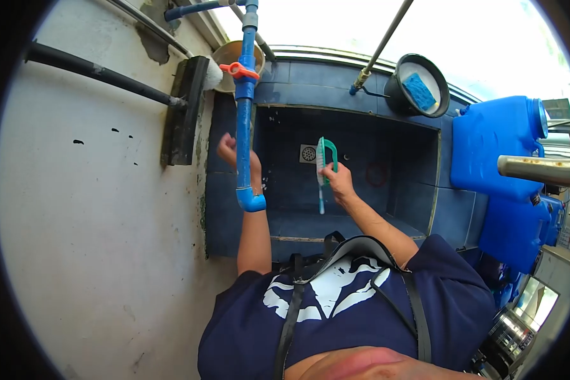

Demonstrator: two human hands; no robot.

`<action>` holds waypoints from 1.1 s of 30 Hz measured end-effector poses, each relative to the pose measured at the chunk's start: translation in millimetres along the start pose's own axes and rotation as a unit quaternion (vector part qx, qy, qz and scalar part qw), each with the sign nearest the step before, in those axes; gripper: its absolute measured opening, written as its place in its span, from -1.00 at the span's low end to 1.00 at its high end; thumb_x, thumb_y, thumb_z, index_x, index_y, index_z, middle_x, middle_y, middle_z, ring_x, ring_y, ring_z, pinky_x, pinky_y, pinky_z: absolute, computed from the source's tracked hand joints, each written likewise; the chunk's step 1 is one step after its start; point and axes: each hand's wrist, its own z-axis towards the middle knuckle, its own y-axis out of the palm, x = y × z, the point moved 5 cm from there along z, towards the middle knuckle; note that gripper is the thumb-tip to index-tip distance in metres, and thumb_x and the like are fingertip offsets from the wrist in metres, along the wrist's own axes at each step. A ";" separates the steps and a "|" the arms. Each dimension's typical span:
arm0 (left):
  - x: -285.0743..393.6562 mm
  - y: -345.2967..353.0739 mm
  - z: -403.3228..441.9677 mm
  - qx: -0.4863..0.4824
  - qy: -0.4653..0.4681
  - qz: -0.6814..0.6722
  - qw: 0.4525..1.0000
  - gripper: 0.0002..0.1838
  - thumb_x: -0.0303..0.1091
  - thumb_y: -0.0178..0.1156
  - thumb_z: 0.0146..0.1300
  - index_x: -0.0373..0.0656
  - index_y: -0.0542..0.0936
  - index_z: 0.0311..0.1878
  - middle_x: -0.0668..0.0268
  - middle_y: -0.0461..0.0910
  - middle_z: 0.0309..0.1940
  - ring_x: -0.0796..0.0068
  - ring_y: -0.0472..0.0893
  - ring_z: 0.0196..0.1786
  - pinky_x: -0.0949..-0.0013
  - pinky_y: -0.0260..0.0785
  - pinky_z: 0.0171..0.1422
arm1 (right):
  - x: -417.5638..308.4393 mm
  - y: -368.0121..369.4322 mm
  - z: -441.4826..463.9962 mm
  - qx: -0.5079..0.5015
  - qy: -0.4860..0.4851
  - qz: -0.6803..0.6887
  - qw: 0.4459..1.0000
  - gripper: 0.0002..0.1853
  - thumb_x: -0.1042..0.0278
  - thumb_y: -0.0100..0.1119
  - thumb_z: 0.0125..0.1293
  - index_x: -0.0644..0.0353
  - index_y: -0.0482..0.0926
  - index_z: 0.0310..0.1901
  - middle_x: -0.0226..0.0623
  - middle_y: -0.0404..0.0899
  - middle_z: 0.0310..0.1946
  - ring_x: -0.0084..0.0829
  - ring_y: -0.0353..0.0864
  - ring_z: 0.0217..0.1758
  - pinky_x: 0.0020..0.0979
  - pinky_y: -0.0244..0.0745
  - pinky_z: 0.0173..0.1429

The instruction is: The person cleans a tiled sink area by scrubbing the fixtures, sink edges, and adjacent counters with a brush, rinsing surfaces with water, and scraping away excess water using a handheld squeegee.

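Observation:
My right hand is closed round the green handle of a scrub brush, whose pale bristles face left. Below the brush hangs a thin whitish-blue streak, possibly liquid. Both are over the dark tiled sink, right of its square drain. On the left, my left hand is raised behind the blue pipe, near the sink's left edge. Part of that hand is hidden by the pipe, and its visible fingers are curled; whether they hold anything does not show.
A red-handled valve sits on the pipe, beside a squeegee at the wall. Behind the sink are a metal tap and a black bucket with a blue sponge. Blue jerrycans stand at the right.

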 end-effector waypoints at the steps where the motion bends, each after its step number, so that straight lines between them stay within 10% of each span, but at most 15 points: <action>1: 14.4 -11.0 -28.6 -0.023 -0.063 -0.035 0.997 -0.65 -0.04 0.08 0.60 -0.17 0.55 -0.01 0.36 0.55 -0.30 0.56 0.54 -0.35 0.37 0.43 -0.22 | -2.5 7.3 -0.9 -0.001 0.047 0.099 0.994 -0.83 0.40 0.40 0.19 0.17 0.55 -0.34 -0.34 0.63 -0.36 -0.51 0.63 -0.30 -0.41 0.52 -0.17; 2: 18.2 -12.2 -57.7 -0.120 -0.172 -0.084 0.974 -0.64 -0.03 0.02 0.63 -0.16 0.55 0.04 0.34 0.57 -0.25 0.55 0.57 -0.33 0.37 0.46 -0.19 | -4.7 18.2 -3.0 -0.004 0.094 0.197 0.976 -0.86 0.43 0.37 0.25 0.18 0.55 -0.31 -0.38 0.63 -0.34 -0.54 0.63 -0.29 -0.41 0.53 -0.17; 4: 27.0 -2.7 -124.8 -0.283 -0.488 -0.326 0.758 -0.58 0.02 -0.07 0.64 -0.14 0.55 0.12 0.34 0.59 -0.26 0.54 0.61 -0.34 0.40 0.51 -0.25 | -4.4 44.7 -7.2 -0.072 0.119 0.239 0.961 -0.85 0.37 0.36 0.29 0.21 0.58 -0.25 -0.38 0.63 -0.35 -0.52 0.62 -0.30 -0.41 0.52 -0.17; 10: 24.9 -39.6 -142.4 -0.361 -0.528 -0.174 0.749 -0.58 0.09 0.05 0.58 -0.09 0.56 0.07 0.38 0.57 -0.40 0.65 0.47 -0.64 0.59 0.21 -0.61 | -53.3 67.8 6.3 -0.098 -0.145 -0.292 0.940 -0.62 0.16 0.45 0.20 0.31 0.53 -0.24 -0.05 0.65 -0.39 -0.03 0.69 -0.29 -0.18 0.56 -0.17; 14: -12.3 -66.9 -102.9 -0.302 -0.440 -0.062 0.843 -0.71 -0.07 0.17 0.53 -0.11 0.61 -0.02 0.42 0.53 -0.49 0.69 0.41 -0.68 0.56 0.16 -0.63 | -120.3 45.6 57.6 0.090 -0.388 -0.300 0.867 -0.41 0.22 0.42 0.17 0.36 0.41 0.14 0.16 0.48 -0.01 0.21 0.60 -0.04 0.01 0.56 0.02; 16: -14.7 -79.4 -72.1 -0.308 -0.320 -0.016 0.896 -0.80 -0.27 0.21 0.46 -0.20 0.61 -0.02 0.29 0.60 -0.39 0.43 0.53 -0.58 0.31 0.39 -0.52 | -149.2 31.9 94.3 0.218 -0.370 -0.358 0.829 -0.34 0.24 0.37 0.21 0.32 0.38 0.30 0.13 0.49 0.00 0.18 0.63 -0.02 -0.03 0.61 0.02; 18: 4.8 -78.0 -29.7 -0.254 -0.036 0.315 0.914 -0.77 -0.43 0.14 0.40 -0.32 0.58 0.03 0.05 0.63 -0.13 0.10 0.67 -0.24 0.01 0.54 -0.15 | -154.6 19.6 146.3 0.278 -0.258 -0.491 0.784 -0.24 0.22 0.36 0.26 0.35 0.31 0.43 0.08 0.51 0.00 0.08 0.68 -0.03 -0.09 0.66 -0.01; 21: -47.5 -62.9 -0.1 -0.294 -0.029 0.334 0.895 -0.64 -0.53 0.05 0.37 -0.42 0.52 0.20 -0.15 0.49 0.18 -0.15 0.55 0.19 -0.12 0.41 0.28 | -157.3 58.7 185.1 0.282 -0.250 -0.484 0.789 -0.18 0.15 0.37 0.28 0.41 0.27 0.46 0.03 0.54 0.00 -0.06 0.71 -0.07 -0.18 0.70 -0.06; 26: -12.7 -22.8 36.6 -0.161 0.076 0.406 0.896 -0.50 -0.51 0.07 0.38 -0.46 0.40 0.37 -0.18 0.34 0.34 -0.24 0.39 0.37 -0.06 0.26 0.50 | -130.7 175.9 172.8 0.183 -0.473 -0.605 0.613 -0.27 0.18 0.28 0.26 0.42 0.39 0.40 -0.10 0.56 -0.22 -0.19 0.69 -0.28 -0.21 0.69 -0.32; 33: -25.1 -55.6 -47.4 -0.256 0.076 0.225 0.937 -0.56 -0.33 0.22 0.39 -0.37 0.54 0.24 -0.09 0.42 0.31 -0.13 0.45 0.34 -0.04 0.30 0.46 | -142.4 43.1 181.1 0.321 -0.218 -0.586 0.711 -0.17 0.10 0.32 0.36 0.42 0.20 0.49 -0.02 0.49 -0.04 -0.16 0.70 -0.17 -0.24 0.69 -0.24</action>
